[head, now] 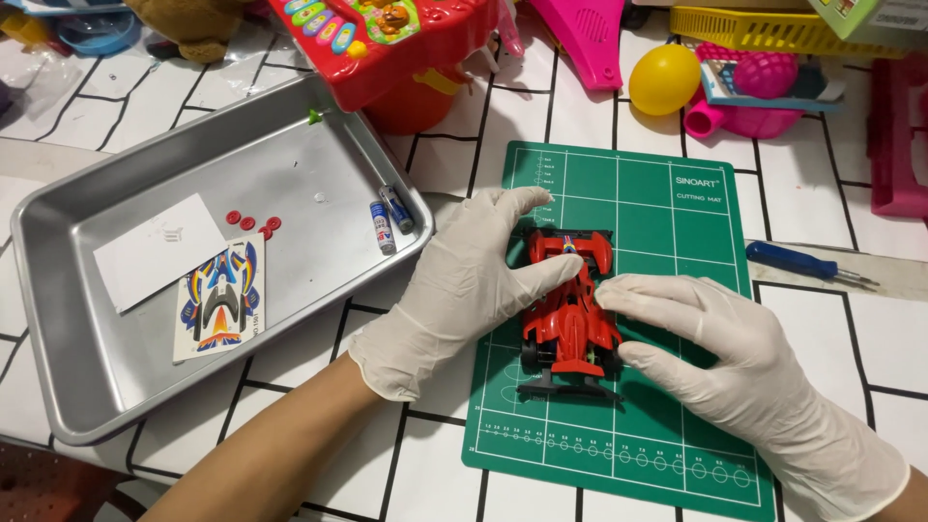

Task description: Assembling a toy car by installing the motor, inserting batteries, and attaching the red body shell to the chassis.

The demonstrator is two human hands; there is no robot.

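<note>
A small red toy race car [568,314] with black wheels and a black wing rests on a green cutting mat [677,222]. Both my hands wear white gloves. My left hand [464,285] grips the car's left side, fingers reaching over its front. My right hand [720,353] holds the car's right side, with the fingertips on its body and the thumb near the rear wheel.
A metal tray [116,387] at left holds a sticker sheet [220,298], a white card [159,249], small red discs [253,222] and two batteries [389,218]. A blue screwdriver [807,264] lies right of the mat. Plastic toys, a yellow egg [663,79] and a yellow basket [764,31] crowd the far side.
</note>
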